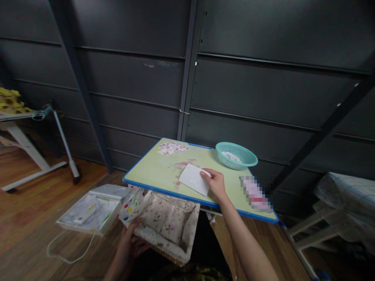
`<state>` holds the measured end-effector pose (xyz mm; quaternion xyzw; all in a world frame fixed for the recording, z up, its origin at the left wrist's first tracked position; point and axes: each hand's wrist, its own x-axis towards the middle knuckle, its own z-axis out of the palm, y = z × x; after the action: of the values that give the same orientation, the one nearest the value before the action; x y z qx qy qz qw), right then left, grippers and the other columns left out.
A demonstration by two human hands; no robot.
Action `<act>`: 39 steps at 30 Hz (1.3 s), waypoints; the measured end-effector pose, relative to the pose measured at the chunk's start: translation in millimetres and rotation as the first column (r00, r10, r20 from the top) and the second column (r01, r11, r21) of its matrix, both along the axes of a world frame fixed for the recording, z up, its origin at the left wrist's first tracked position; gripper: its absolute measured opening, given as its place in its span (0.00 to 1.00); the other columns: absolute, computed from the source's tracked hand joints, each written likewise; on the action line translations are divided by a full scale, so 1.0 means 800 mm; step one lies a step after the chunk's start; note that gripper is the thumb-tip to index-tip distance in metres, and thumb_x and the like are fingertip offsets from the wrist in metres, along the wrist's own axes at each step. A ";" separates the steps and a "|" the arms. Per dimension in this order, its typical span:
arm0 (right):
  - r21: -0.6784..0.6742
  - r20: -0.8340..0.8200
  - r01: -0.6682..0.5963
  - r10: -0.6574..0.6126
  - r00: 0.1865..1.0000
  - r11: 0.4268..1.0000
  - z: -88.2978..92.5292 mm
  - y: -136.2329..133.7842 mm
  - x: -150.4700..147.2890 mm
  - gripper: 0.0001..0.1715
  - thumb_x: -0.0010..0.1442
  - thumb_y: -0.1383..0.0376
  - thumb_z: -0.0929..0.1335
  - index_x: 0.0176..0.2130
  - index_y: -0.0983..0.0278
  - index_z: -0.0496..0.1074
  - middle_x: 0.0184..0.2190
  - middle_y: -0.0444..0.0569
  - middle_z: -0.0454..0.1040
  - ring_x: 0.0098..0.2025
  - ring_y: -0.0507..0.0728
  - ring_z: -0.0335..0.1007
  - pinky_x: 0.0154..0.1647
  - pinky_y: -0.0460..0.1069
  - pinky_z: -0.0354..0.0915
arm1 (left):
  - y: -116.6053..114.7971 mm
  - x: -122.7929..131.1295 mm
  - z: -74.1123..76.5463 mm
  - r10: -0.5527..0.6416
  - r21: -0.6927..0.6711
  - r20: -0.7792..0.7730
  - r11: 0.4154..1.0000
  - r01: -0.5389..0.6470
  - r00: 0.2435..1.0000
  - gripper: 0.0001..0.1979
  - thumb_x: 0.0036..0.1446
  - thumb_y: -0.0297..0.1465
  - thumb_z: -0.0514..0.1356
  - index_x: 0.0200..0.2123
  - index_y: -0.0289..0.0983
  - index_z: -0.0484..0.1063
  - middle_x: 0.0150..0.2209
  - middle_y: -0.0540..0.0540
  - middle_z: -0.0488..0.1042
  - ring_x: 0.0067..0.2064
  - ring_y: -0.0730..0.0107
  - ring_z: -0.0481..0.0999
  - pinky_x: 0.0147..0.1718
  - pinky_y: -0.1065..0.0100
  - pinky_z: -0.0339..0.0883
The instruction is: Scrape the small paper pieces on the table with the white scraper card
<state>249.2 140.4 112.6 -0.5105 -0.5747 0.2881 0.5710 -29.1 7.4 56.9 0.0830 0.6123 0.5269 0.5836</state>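
Between the thumb and fingers of my right hand [215,183] is a white card [193,179], held low over the yellow tabletop [152,168] near its front edge. Reddish smudges show on the surface around the card. My left hand [132,239] grips the left side of a fabric-lined basket [165,216], which is tilted just below the table's front edge. Its lining is pale with a small brown pattern, and it looks stained inside. A pile of small pink and white pieces [172,147] lies at the table's far left.
A turquoise basin [249,155] with white pieces inside stands at the table's back right. A blurred-out pinkish item [254,195] lies at the right edge. An open white box [99,228] with a cord sits on the floor at left. Dark wall panels [131,78] rise behind.
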 end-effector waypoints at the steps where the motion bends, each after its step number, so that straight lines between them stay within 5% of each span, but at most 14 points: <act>1: 0.005 0.016 -0.003 0.003 1.000 1.000 0.001 0.000 -0.001 0.21 0.49 0.53 0.70 0.36 0.66 0.80 0.36 0.54 0.80 0.35 0.61 0.74 0.33 0.51 0.68 | 0.001 0.000 -0.001 -0.004 -0.001 -0.007 1.000 0.004 1.000 0.32 0.49 0.38 0.63 0.57 0.43 0.59 0.36 0.45 0.72 0.26 0.63 0.76 0.25 0.58 0.75; 23: -0.055 -0.009 -0.182 0.182 0.983 0.982 0.007 0.000 -0.019 0.21 0.46 0.53 0.72 0.35 0.66 0.80 0.33 0.52 0.80 0.33 0.59 0.73 0.30 0.50 0.67 | -0.001 0.001 0.002 -0.005 0.016 -0.019 1.000 0.006 1.000 0.34 0.48 0.39 0.63 0.58 0.41 0.59 0.34 0.45 0.73 0.26 0.60 0.77 0.25 0.57 0.74; 30: -0.005 -0.123 -0.005 0.005 0.992 1.000 0.014 0.003 -0.007 0.24 0.46 0.52 0.72 0.37 0.67 0.79 0.33 0.54 0.79 0.31 0.59 0.73 0.30 0.50 0.67 | 0.000 0.000 -0.003 0.003 0.018 -0.026 1.000 -0.003 1.000 0.32 0.48 0.37 0.63 0.57 0.41 0.59 0.36 0.44 0.73 0.27 0.59 0.77 0.26 0.55 0.74; 35: -0.060 -0.026 -0.171 0.170 0.985 0.983 0.009 -0.012 -0.018 0.19 0.46 0.53 0.73 0.33 0.65 0.80 0.33 0.52 0.80 0.32 0.59 0.73 0.31 0.50 0.67 | 0.002 -0.002 -0.009 0.003 -0.006 -0.011 1.000 -0.003 1.000 0.32 0.48 0.37 0.63 0.57 0.44 0.59 0.36 0.45 0.73 0.26 0.61 0.77 0.26 0.56 0.74; 39: -0.096 -0.196 -0.191 0.170 0.966 0.977 0.008 -0.009 -0.019 0.24 0.43 0.53 0.74 0.36 0.67 0.80 0.33 0.53 0.79 0.30 0.58 0.72 0.28 0.50 0.66 | 0.001 -0.002 -0.008 0.000 0.011 -0.015 1.000 0.000 1.000 0.32 0.48 0.37 0.63 0.57 0.44 0.59 0.35 0.45 0.73 0.25 0.61 0.77 0.26 0.56 0.74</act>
<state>233.6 132.8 119.3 -0.4585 -0.5455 0.4177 0.5636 -30.7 8.6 50.7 0.0901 0.6137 0.5298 0.5785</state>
